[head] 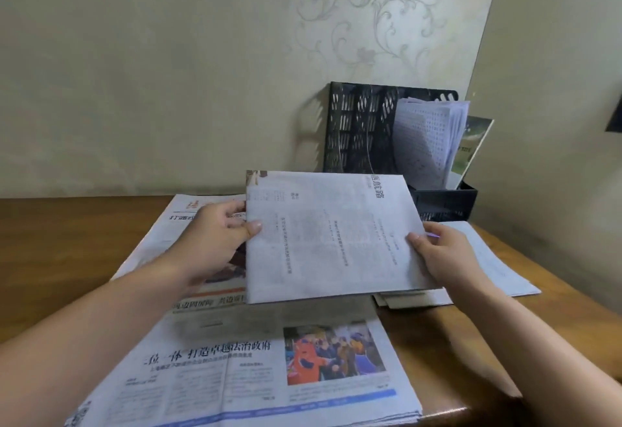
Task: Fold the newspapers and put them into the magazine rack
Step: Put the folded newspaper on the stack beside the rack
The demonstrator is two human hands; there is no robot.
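Observation:
A folded newspaper (331, 234) is held up above the table, between both hands. My left hand (218, 234) pinches its left edge, thumb on top. My right hand (444, 255) grips its right edge, thumb on the page. Behind it, against the wall, stands the black mesh magazine rack (356, 127); folded papers (427, 140) sit in its right-hand slots. An unfolded newspaper (255, 369) lies flat on the table beneath the held one, reaching to the near edge.
The wooden table (57, 251) meets the wall at the back. Another stack of papers (488, 258) lies at the right, under my right hand. A green-covered booklet (471, 144) stands at the rack's right end. The table's right edge runs diagonally.

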